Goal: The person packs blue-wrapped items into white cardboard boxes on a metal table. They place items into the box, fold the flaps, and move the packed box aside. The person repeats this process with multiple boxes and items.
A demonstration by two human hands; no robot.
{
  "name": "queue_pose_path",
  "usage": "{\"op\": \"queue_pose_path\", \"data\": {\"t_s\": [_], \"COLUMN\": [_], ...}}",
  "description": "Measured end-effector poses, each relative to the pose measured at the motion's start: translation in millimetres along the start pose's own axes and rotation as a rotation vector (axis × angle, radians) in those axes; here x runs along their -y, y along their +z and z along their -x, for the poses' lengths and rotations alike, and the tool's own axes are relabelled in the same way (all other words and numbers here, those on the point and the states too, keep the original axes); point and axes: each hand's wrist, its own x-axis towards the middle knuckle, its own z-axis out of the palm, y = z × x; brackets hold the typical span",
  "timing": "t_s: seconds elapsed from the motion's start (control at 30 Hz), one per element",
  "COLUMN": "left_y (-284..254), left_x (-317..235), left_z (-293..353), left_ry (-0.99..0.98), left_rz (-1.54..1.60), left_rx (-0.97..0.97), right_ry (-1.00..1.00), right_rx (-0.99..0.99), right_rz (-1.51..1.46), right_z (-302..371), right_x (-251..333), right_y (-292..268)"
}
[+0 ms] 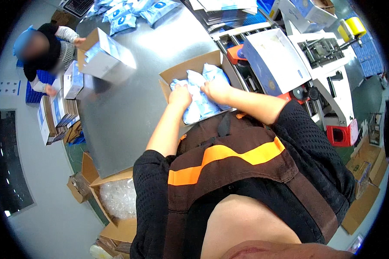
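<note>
Hands [180,97] [217,91] touch blue packets [205,105]; piled packs [153,15] bear round labels [160,5].

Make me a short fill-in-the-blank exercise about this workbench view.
1. The left hand and right hand touch packets inside an open three-letter container, a ____.
2. The stripe on the brown apron is coloured ____.
3. The roll at upper right is coloured ____.

Missing words: box; orange; yellow.
</note>
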Motion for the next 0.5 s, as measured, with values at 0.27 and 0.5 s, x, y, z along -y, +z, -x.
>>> {"op": "queue_pose_path", "data": {"t_s": [0.27,0.5], "left_y": [14.7,0.9], "left_x": [18.3,2.0], "left_z": [7.4,7.4], "left_ry": [0.165,0.233], "left_rz": [0.071,-0.071], "left_rx": [-0.193,-0.127], "right_ry": [0.242,0.259], "right_rx": [0.109,0.353], "right_rz": [-0.288,-0.187], "right_z": [10.7,6.3], "right_x": [-23.7,-26.8], "right_y": [-18.2,-32.6]}}
